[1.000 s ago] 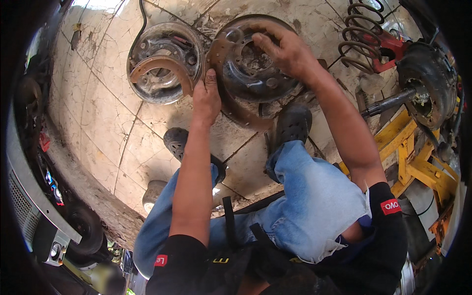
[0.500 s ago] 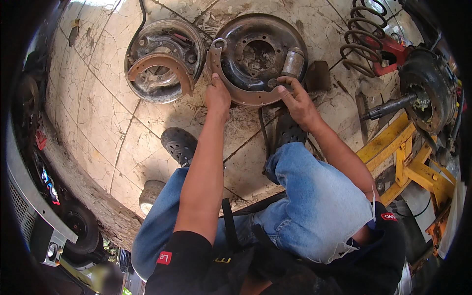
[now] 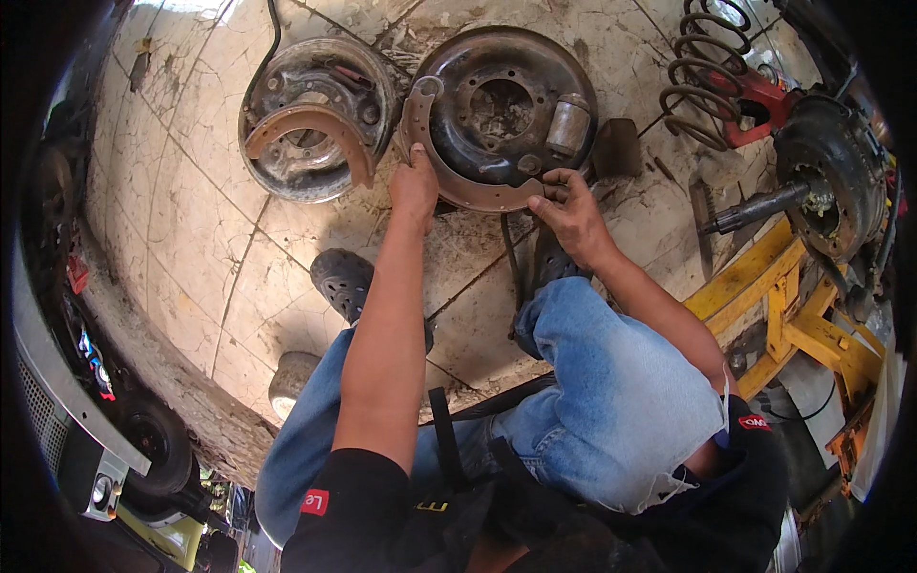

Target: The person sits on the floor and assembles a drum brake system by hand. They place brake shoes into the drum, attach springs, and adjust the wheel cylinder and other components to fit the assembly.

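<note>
Left hand: the left hand [image 3: 414, 187] grips the left end of a curved brake shoe [image 3: 449, 177], fingers curled over its edge and pressed together.
Right hand: the right hand [image 3: 571, 205] pinches the right end of the same brake shoe between thumb and fingertips.
Brake shoe in hand: one, a rusty crescent lying along the lower-left rim of the right backing plate [image 3: 506, 95], touching it.
Backing plates: two round, rusted plates lie side by side on the tiled floor [image 3: 181, 220]; the left backing plate [image 3: 315, 115] is just beside the right one.
Shoes counted: two in all; the second brake shoe [image 3: 306, 124] lies arched across the left backing plate, untouched.
Wheel cylinder: one, a small grey cylinder [image 3: 569, 124] on the right part of the right backing plate.
Coil spring: one dark coil spring [image 3: 707, 76] at the upper right, well apart from the hands.
Axle hub: one hub [image 3: 831, 181] with a shaft sticking out toward the left, above a yellow stand [image 3: 783, 306].
Footwear: one black perforated shoe [image 3: 342, 279] shows clearly below the left hand; a second is mostly hidden under the right forearm.
Legs: two knees in blue jeans [image 3: 611, 392], bent toward the plates.
</note>
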A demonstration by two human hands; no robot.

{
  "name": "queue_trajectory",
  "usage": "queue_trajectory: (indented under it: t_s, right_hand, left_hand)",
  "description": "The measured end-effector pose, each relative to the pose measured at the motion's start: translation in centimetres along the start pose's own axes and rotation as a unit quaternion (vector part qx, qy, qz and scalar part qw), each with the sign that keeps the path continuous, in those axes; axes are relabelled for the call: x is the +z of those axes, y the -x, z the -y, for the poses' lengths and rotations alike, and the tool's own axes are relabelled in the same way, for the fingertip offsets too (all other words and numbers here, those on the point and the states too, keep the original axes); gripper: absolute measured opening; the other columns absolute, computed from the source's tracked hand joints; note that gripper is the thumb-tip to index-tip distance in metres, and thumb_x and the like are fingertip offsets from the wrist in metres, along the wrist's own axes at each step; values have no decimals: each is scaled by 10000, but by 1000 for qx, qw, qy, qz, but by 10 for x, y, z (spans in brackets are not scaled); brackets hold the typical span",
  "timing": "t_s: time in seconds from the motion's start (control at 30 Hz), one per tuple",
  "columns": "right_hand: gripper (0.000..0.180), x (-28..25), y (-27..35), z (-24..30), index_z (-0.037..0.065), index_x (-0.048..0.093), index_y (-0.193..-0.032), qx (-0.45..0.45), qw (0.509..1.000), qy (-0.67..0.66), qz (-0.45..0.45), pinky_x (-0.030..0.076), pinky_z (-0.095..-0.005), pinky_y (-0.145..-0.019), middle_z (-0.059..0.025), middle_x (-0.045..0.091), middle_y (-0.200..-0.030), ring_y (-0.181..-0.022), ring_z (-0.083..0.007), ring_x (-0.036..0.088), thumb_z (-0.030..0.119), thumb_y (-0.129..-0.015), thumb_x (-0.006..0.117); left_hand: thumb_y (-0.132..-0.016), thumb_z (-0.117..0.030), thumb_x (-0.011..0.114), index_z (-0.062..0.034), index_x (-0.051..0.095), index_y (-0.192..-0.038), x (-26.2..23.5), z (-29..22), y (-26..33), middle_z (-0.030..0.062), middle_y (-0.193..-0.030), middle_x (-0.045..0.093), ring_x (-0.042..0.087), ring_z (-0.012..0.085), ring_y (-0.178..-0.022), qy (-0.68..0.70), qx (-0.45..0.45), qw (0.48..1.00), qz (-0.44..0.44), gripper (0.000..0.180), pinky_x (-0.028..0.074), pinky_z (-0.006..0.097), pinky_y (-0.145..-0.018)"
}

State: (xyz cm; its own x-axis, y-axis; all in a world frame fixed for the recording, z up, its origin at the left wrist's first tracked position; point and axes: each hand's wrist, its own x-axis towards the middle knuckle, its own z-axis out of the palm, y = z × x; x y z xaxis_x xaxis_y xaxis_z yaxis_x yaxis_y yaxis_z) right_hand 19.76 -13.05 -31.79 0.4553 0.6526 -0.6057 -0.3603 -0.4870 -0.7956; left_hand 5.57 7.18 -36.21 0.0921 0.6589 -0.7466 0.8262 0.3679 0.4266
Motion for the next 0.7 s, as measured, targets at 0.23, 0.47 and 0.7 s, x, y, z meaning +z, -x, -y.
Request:
queue_trajectory:
  t_s: [0.23, 0.47, 0.7]
  right_hand:
    - [443, -2, -3, -7, -48, 485, -1188, 11, 997, -74, 1, 498, -287, -810, -138, 611, -1040, -946, -164, 599, 188, -878, 698]
    - [379, -2, -2, -19, -26, 520, -1168, -15, 999, -16, -44, 495, -277, -732, -96, 635, -977, -836, -128, 613, 171, -884, 675]
    - [392, -1, 2, -13, 5, 519, -1181, -29, 999, 14, -29, 490, -307, -784, -111, 628, -1011, -892, -159, 612, 162, -866, 691]
  left_hand:
    - [-996, -482, 340, 146, 481, -1238, -20, -11, 3, 301, -1184, 573, 638, 373, -1014, -164, 15, 985, 59, 687, 588, 414, -700]
    - [-989, -420, 382, 106, 463, -1245, -15, -25, 28, 275, -1168, 567, 649, 349, -984, -84, 13, 995, 57, 590, 632, 380, -586]
    - [-969, -337, 482, 88, 416, -1273, -10, -12, 32, 259, -1170, 551, 647, 359, -949, 9, 46, 996, 77, 526, 636, 392, -593]
